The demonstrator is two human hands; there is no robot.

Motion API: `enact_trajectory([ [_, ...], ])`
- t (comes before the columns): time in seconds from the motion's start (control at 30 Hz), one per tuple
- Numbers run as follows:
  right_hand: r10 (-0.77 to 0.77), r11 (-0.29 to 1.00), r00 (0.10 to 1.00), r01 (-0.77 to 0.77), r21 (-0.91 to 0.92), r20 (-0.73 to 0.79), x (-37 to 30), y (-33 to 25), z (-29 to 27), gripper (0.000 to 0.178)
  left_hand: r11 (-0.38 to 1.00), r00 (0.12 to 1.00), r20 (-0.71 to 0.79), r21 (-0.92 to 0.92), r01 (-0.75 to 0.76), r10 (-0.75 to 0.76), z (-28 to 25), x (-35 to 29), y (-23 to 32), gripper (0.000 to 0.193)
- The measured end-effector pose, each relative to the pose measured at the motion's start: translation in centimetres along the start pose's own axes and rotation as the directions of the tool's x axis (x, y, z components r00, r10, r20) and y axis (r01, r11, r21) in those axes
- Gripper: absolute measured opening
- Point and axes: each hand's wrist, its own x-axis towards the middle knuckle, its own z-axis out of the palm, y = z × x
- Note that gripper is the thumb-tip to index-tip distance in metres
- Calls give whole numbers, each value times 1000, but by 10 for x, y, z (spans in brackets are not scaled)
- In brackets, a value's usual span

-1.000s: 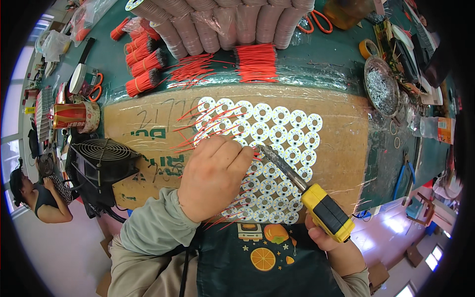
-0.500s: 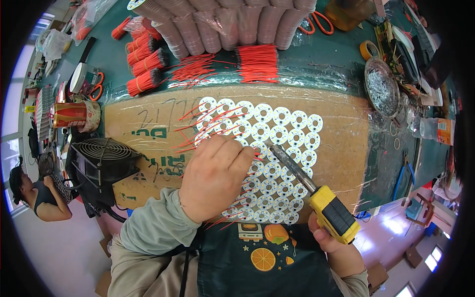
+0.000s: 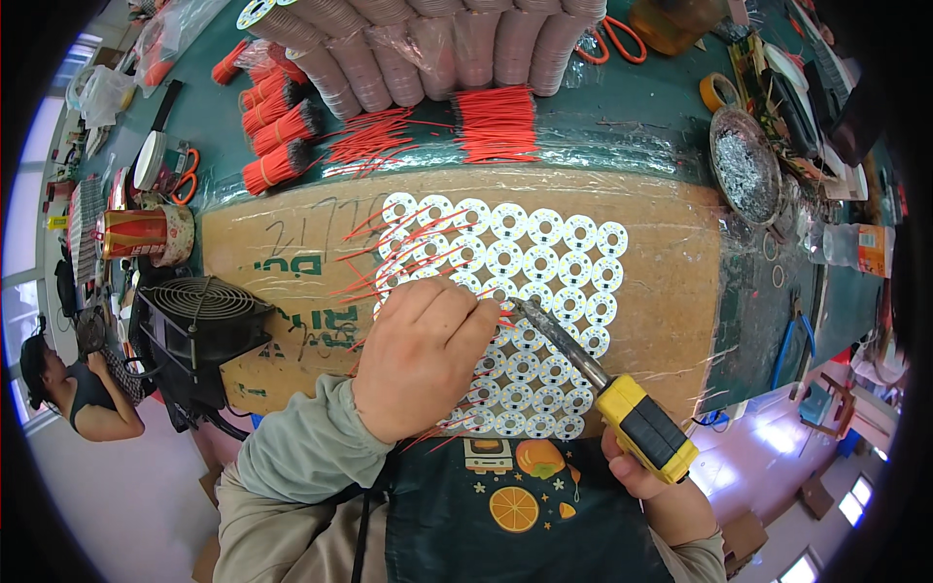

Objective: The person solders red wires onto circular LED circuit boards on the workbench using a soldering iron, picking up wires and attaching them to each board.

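Note:
Rows of round white ring-shaped LED circuit boards lie close together on a brown cardboard sheet. Thin red wires stick out leftward from many boards on the left side. My left hand is closed in a pinch over the middle-left boards, with a bit of red wire showing at its fingertips; the rest of that wire is hidden. In my right hand is a yellow and black soldering iron. Its tip points up and left, at a board just right of my left fingertips.
Tall stacks of round boards stand at the back. Loose red wires and tied wire bundles lie before and beside them. A black fan stands left; a metal dish, tape roll and blue-handled pliers lie right.
The whole view has shifted slightly. The iron's tip has moved a little left and down, closer to my left fingertips. Both hands keep their hold.

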Motion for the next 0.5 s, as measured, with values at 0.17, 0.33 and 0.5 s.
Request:
enact_trajectory([
  [0.17,-41,998,999,41,-52,-7,-1,4,0,46,1000,999,-34,-17,8,-9,1,2,0,35],
  [0.33,-55,998,996,57,29,-69,7,-7,8,27,1000,1000,-23,-17,11,-12,1,2,1,35],
  [0.5,-44,992,999,45,-121,17,0,1,1,37,1000,999,-32,-15,10,-11,1,0,0,34],
])
